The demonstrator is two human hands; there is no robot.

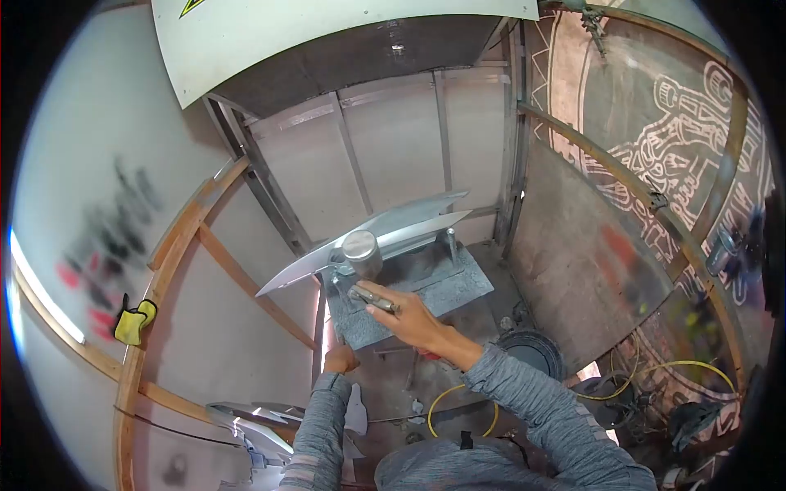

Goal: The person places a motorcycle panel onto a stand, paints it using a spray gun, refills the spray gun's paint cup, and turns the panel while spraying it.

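My right hand (403,315) is wrapped round a metal spray gun (375,299) with a silver cup (361,248) on top. Just beyond the gun, long pointed white panels (307,266) lie across a grey, paint-dusted stand (454,286). An upright metal post (452,241) rises from the stand's right part. My left hand (341,358) is closed at the stand's near left edge; what it holds, if anything, is hidden.
A round dark bucket (530,353) stands right of my right forearm. A yellow hose (435,403) loops below it. More glossy panels (254,425) lie at lower left. A yellow-green cloth (134,322) hangs on the wooden frame (176,237) at left.
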